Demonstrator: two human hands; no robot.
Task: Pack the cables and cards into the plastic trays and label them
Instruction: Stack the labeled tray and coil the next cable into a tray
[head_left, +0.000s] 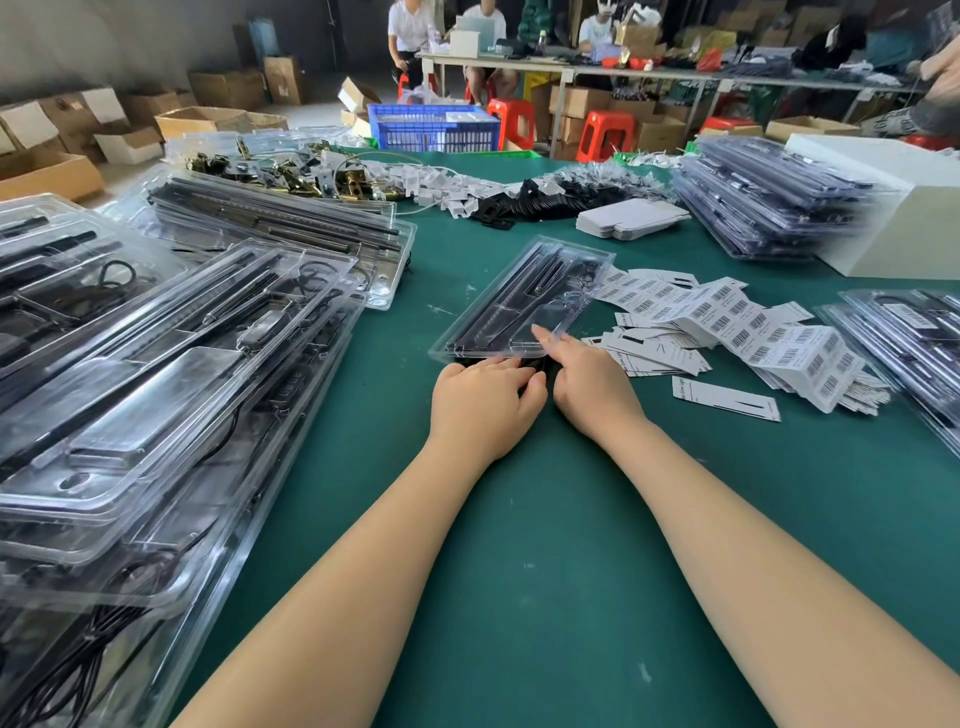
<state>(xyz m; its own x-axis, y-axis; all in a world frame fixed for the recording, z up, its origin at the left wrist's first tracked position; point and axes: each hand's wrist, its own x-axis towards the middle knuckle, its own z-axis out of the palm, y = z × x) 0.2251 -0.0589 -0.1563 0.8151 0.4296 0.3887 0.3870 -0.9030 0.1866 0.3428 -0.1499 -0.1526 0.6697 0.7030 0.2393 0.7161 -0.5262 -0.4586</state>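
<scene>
The clear plastic clamshell tray (524, 299) with black rods already seated in it lies on the green table mat (545, 519) straight ahead of the person, its near short end touching both hands. Its long axis runs from that near end away and to the right, toward the stack of blank white cards (631, 217), so any push or press along it has to travel up that diagonal.

The right hand (592, 387) is the one further onto the tray: its forefinger is stretched out flat over the tray's near corner, pressing on the plastic, the other fingers tucked under. The left hand (480, 402) sits at the near edge with fingers curled around a small black thing (535, 364), probably a cable bundle, though I can't make it out properly since both hands cover most of it.

Just to the right of the tray, the loose strips of white barcode labels (727, 322) lie within easy reach of the right hand. The heap of filled clear trays (156, 374) sits on the left, well apart.

Whether the tray's lid is closed or only resting is hard to tell through the glare, and the far right pile is blurred
</scene>
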